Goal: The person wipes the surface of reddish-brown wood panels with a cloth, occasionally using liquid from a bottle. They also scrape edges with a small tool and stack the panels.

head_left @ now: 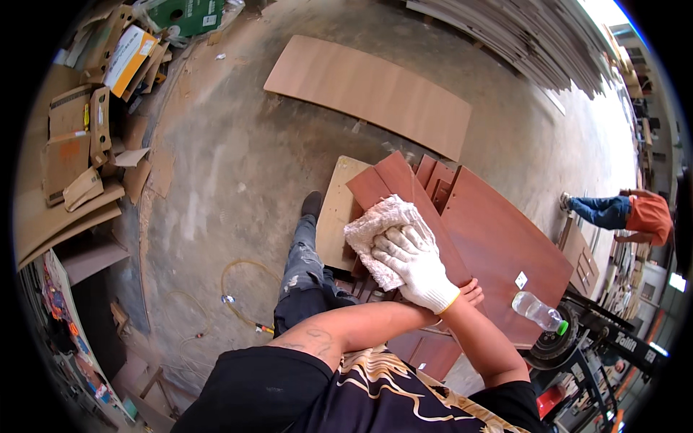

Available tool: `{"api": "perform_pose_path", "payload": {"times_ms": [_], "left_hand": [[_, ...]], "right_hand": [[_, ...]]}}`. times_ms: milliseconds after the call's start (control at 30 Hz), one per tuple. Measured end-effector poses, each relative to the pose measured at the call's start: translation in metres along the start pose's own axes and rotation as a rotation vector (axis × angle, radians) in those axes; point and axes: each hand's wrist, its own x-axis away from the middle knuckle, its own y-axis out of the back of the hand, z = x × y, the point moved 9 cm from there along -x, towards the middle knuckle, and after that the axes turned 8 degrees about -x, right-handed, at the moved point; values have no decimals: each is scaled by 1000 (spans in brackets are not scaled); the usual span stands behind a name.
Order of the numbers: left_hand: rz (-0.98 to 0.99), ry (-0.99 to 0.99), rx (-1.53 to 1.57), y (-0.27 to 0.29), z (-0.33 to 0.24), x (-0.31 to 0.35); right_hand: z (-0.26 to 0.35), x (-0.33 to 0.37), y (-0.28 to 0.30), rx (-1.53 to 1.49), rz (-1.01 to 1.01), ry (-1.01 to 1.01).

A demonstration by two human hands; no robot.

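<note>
My right hand [411, 263], in a white knit glove, presses a pale fluffy cloth [372, 227] against a narrow reddish-brown wooden board [393, 177]. Its fingers bend over the cloth. My bare left hand [471, 294] holds the board's right edge near its lower end; part of that hand is hidden behind my right wrist, where my forearms cross. Beneath and beside the board lie more reddish-brown panels, including a wide one [498, 245]. A plain light wooden board [336, 216] sits to the left of them.
A long brown panel [368, 90] lies on the concrete floor ahead. A clear bottle [538, 312] with a green cap rests at the right, near a black wheel [559, 339]. Cardboard [68, 144] is piled left; a yellow hose [238, 267] loops nearby. Another person [628, 213] is farther right.
</note>
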Motion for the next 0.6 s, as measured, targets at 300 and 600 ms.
{"api": "perform_pose_path", "payload": {"times_ms": [300, 600], "left_hand": [[139, -69, -86, 15, 2, -1], [97, 4, -85, 28, -2, 0]], "right_hand": [[4, -44, -10, 146, -111, -67], [-7, -105, -2, 143, -301, -97]]}}
